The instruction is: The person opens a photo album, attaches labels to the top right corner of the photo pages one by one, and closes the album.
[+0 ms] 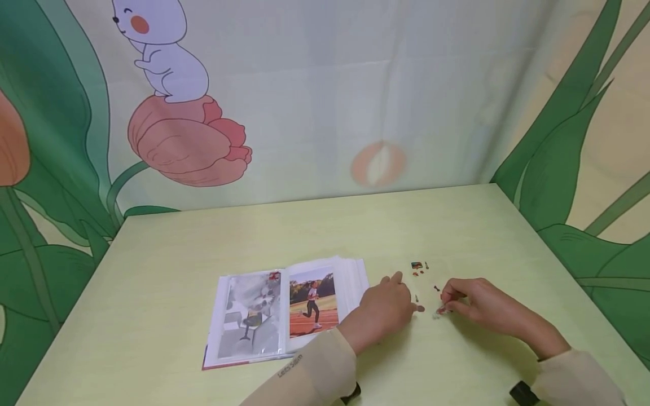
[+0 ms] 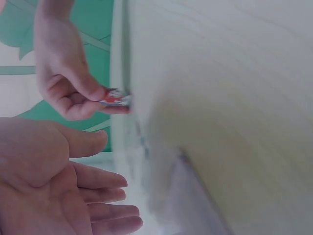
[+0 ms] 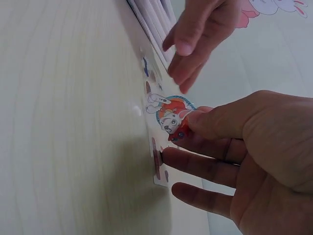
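Observation:
My right hand (image 1: 484, 307) pinches a small cartoon rabbit sticker (image 3: 171, 117) between thumb and fingers. The rabbit is white with red clothing and a blue-rimmed round patch behind it. Below the sticker lies a clear sticker sheet (image 3: 160, 180) with several small coloured stickers on it. My left hand (image 1: 388, 307) is held over the sheet's left side, between the photo album and the right hand. Its palm and loosely straight fingers (image 2: 110, 210) show in the left wrist view, holding nothing.
An open photo album (image 1: 213, 332) lies left of the hands. Its left page shows a greyish picture with a red sticker (image 1: 275, 276) at the top corner; its right page carries a photo of a runner (image 1: 312, 304). A printed curtain (image 1: 315, 101) hangs behind the table (image 1: 152, 270).

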Available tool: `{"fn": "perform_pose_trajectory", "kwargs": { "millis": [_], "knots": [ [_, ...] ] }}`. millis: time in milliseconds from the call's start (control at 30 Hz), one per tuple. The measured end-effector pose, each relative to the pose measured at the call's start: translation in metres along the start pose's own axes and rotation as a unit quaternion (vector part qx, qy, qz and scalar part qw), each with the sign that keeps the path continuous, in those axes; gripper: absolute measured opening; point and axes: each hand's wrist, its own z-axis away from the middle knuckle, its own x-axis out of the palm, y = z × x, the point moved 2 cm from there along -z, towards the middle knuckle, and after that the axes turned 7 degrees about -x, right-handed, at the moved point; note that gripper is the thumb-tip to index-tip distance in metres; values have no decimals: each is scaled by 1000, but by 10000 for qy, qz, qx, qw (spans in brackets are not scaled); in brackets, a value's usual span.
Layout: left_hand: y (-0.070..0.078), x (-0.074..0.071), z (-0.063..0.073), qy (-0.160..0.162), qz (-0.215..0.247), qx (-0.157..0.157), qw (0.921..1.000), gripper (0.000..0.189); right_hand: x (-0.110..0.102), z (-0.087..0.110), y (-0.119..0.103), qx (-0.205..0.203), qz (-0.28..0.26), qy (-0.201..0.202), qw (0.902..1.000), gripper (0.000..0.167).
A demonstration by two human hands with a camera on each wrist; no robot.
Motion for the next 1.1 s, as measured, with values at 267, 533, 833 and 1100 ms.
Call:
{"fn": "perform_pose_trajectory", "kwargs": {
  "millis": [267,533,833,1100],
  "knots": [
    [-13,-27,22,526,-100,308,9981,49,-7,-2,-15,105,34,436,9990,18],
    [-57,-44,50,1148,356,255,9924,54,-10,-15,-24,-70,-24,670,9977,22],
    [-105,-40,74,1399,787,-113,9870,51,-6,-50,-41,-237,-398,275,9985,14],
    [-126,-30,87,1183,886,-379,9883,50,2,-92,-54,-802,-537,183,9952,13]
  ]
}}
